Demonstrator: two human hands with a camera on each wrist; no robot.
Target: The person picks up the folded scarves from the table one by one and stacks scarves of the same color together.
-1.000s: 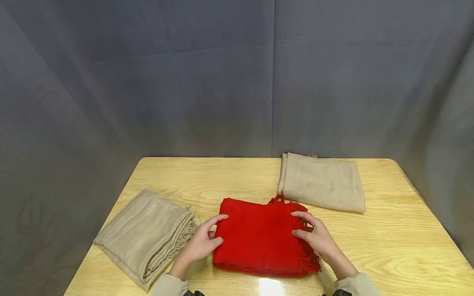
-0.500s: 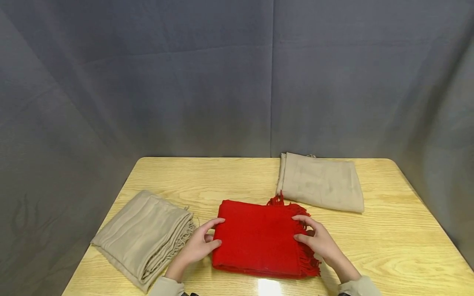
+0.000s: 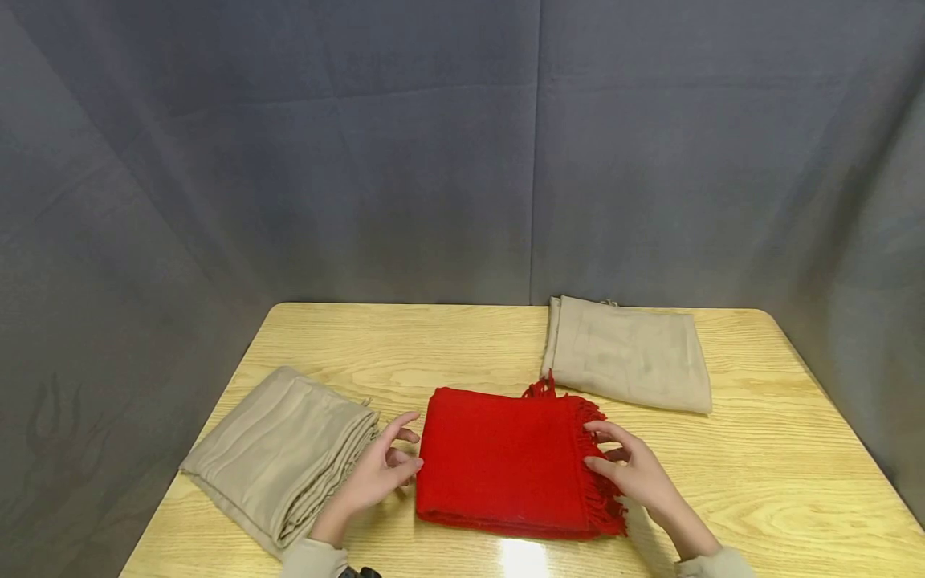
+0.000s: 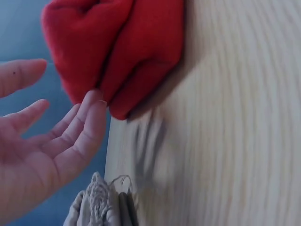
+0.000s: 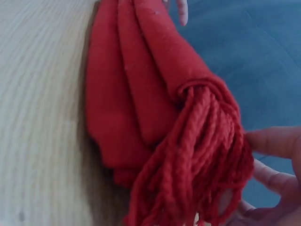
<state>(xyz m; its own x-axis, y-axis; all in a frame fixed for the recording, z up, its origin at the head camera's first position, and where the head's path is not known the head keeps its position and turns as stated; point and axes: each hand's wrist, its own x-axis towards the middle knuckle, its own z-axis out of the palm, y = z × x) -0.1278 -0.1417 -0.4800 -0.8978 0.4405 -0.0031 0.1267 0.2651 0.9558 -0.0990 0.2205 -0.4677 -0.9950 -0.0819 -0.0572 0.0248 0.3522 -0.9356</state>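
The rectangular folded red fringed cloth is lying in the frame's lower centre while the left hand and right hand are easing outward, fingers loosely parted and gripping nothing, apparently leaving it folded.

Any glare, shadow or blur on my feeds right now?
Head: bright glare on the table at the bottom edge, below the red cloth; left wrist: soft-edged, finger-shaped shadow on the table; right wrist: dark shadow along the red cloth's lower edge.
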